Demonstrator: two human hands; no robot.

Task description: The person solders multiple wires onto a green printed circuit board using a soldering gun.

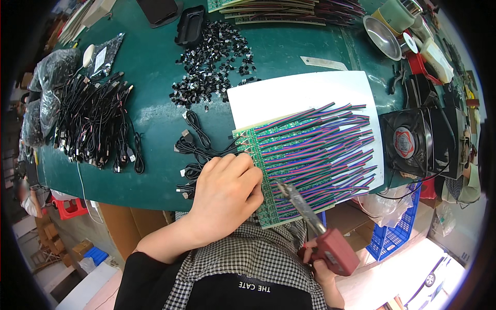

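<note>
A green circuit-board panel lies at the near edge of the dark green tabletop, partly on a smooth white sheet. Rows of small pale solder points run along its left strip, and many flat ribbon wires, striped blue, red, green and black, fan out rightward from it, their loose ends uneven. The left hand is bent over the panel's left edge, fingers curled inward and fingertips hidden, so whether they pinch anything cannot be told; it covers part of that edge. The right hand has its fingers closed around the blocky dark-red handle of a soldering iron, whose scuffed metal barrel slants up across the lower wires. Coiled black USB cables with glossy jackets lie just left of the panel, some reaching its edge near the left hand. Farther left is a tangled heap of similar cables; beyond the coils, small black-and-silver connectors are strewn beside a black plastic tray. A flat metal blade lies past the sheet, and a square black fan stands right of it.
</note>
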